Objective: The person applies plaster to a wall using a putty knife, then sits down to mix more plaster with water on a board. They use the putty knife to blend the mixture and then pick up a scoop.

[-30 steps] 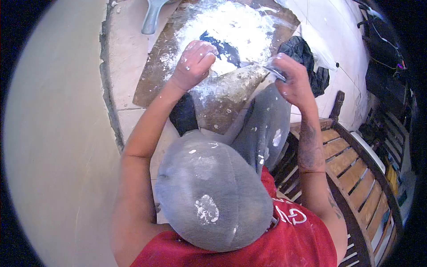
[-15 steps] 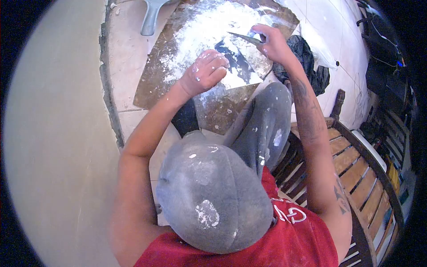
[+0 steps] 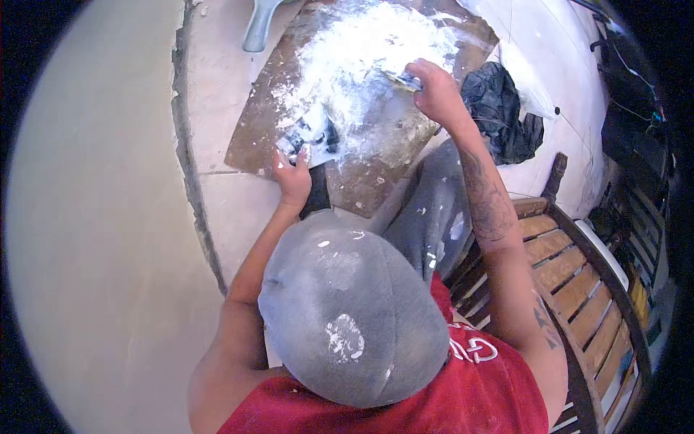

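My left hand (image 3: 293, 176) pinches the near edge of a flat dark piece (image 3: 332, 136) smeared with white paste, at the left of a brown board (image 3: 253, 134). Farther right, my right hand (image 3: 437, 94) grips a thin flat-bladed tool (image 3: 405, 80), its blade pointing left over the board. A thick layer of white material (image 3: 376, 40) covers much of the board's upper part. Between the two hands lies a thinner white smear. The tool's handle is mostly hidden in my right hand.
A grey-handled tool (image 3: 259, 29) lies at the top left. Black plastic (image 3: 499, 108) is right of the board. A slatted wooden bench (image 3: 571, 267) stands at the lower right. The grey cap (image 3: 354, 311) fills the lower middle; a plain pale surface (image 3: 94, 217) spans the left.
My left hand has moved left and down, taking the dark piece away from the middle of the board. My right hand has shifted slightly down, and its tool looks less steeply turned.
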`<state>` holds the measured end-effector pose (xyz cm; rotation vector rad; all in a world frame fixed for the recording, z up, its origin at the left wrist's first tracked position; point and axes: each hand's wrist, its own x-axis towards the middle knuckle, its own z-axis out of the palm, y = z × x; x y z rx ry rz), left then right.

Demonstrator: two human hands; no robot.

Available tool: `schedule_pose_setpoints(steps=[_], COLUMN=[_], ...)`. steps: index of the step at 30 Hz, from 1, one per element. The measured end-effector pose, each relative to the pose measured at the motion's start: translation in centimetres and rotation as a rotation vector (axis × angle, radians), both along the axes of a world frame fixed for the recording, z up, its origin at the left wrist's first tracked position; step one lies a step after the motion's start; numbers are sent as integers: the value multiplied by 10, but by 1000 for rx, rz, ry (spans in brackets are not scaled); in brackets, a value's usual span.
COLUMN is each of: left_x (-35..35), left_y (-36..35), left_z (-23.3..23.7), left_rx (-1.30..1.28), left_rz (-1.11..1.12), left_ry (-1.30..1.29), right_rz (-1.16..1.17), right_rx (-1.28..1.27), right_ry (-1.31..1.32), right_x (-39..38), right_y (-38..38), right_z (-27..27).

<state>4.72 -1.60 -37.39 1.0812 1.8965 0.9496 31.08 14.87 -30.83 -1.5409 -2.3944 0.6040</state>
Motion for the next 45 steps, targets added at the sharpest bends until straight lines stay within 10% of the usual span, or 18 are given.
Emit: schedule_pose_setpoints(steps=[31,45], left_x=[5,8], left_y=[-10,-7], left_z=[-31,-22], left_rx=[88,47], left_rz=[-129,-114], left_ry=[181,171], right_rz=[-84,226], right_rx=[-63,-18], right_ry=[-172,-318], right_x=[-3,-27], right_y=[14,9], right_z=[-22,-25])
